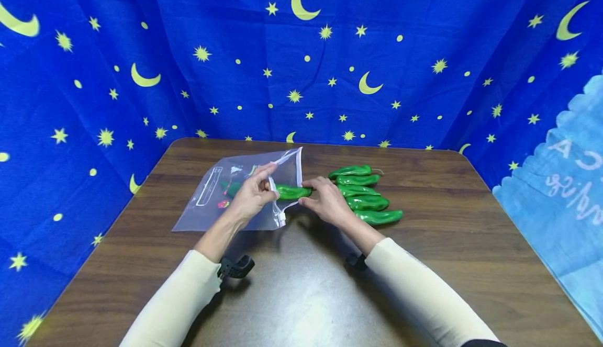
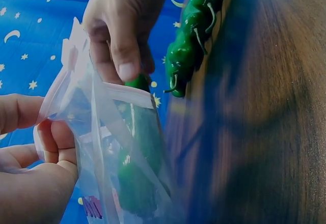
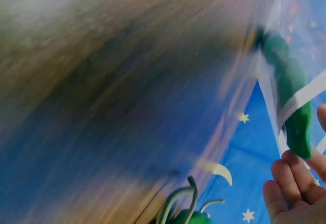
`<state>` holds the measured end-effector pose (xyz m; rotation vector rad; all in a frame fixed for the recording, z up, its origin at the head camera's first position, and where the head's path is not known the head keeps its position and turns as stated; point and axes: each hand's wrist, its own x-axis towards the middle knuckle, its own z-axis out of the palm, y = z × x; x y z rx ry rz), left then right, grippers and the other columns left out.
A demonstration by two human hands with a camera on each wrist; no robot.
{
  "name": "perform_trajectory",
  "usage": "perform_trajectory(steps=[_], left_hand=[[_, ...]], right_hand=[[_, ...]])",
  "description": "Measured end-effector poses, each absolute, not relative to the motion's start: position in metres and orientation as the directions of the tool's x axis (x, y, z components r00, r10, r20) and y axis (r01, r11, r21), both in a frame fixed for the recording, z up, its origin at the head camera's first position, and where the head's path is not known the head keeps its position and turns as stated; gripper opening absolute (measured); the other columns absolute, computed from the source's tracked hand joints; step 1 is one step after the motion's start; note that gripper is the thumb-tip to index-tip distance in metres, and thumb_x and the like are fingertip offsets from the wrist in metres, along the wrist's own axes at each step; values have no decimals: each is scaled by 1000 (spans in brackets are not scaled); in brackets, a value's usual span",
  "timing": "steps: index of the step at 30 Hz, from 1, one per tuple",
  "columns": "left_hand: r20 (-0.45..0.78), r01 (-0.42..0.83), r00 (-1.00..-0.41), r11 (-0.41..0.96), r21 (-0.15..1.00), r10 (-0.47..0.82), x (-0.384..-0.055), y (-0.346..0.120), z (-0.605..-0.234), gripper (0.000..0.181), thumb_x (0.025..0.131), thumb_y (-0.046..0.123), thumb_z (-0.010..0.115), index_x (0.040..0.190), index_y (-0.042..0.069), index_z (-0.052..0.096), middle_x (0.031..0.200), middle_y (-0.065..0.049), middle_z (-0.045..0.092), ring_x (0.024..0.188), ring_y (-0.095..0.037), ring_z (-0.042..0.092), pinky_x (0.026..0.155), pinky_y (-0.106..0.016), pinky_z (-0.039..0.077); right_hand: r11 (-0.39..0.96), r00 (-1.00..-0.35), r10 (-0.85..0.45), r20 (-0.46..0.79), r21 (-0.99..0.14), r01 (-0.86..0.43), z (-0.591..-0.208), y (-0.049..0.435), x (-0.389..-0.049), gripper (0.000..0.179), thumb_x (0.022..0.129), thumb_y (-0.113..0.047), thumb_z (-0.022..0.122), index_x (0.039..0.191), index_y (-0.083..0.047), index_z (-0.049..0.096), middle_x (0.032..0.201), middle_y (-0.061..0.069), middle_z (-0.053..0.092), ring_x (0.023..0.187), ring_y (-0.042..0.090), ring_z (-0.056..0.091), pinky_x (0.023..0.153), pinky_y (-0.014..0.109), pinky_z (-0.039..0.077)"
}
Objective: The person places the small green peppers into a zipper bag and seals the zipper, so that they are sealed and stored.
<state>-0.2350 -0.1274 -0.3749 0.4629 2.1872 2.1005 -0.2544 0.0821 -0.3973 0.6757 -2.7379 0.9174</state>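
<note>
Left hand (image 1: pixel 247 198) pinches bag (image 1: pixel 256 219) at mouth; right hand (image 1: pixel 326 200), fingertip grip on pepper (image 1: pixel 293 192) partly inside; five loose peppers (image 1: pixel 361 191) toward far edge of desk (image 1: pixel 433 221).

Head view. Table (image 1: pixel 297 268): wood-grained and smooth, with glossy glare at 6 o'clock. Bag (image 1: pixel 256 219) at 8 o'clock: thin, see-through plastic, slightly shiny; slider (image 1: pixel 282 218) of opaque plastic. Peppers (image 1: pixel 367 203) at 4 o'clock: smooth, high-gloss skins. Backdrop (image 1: pixel 245 17) at 12 o'clock: matt, creased cloth. Sheet (image 1: pixel 565 205) at 3 o'clock: matt cloth. Sleeves (image 1: pixel 174 305): matt cloth.
</note>
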Motion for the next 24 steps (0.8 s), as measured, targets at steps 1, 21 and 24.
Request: perform_trajectory(steps=[1,21,24], left_hand=[[154,165,-953,20,986,260,-235,-128,-375,78,75,-17,52,146,-6,24,155,-13,17,75,0,42,63,-8,40],[151,168,-953,42,985,263,-234,-129,-376,77,75,-17,52,146,-5,24,155,-13,17,73,0,41,62,-9,39],[153,171,-953,46,984,263,-234,-129,-376,77,75,-17,52,146,-5,24,155,-13,17,74,0,41,62,-9,39]], right_hand=[[701,-882,-360,303,-536,-470,-397,85,-253,43,79,-28,73,116,-8,66,111,9,66,106,26,58,91,43,46],[704,-931,-264,253,-609,-365,-392,155,-236,41,85,-30,68,120,-10,63,120,9,63,117,29,54,96,49,44],[709,-936,-253,244,-612,-351,-393,165,-235,42,85,-30,68,121,-9,63,121,10,62,118,31,54,96,50,44]])
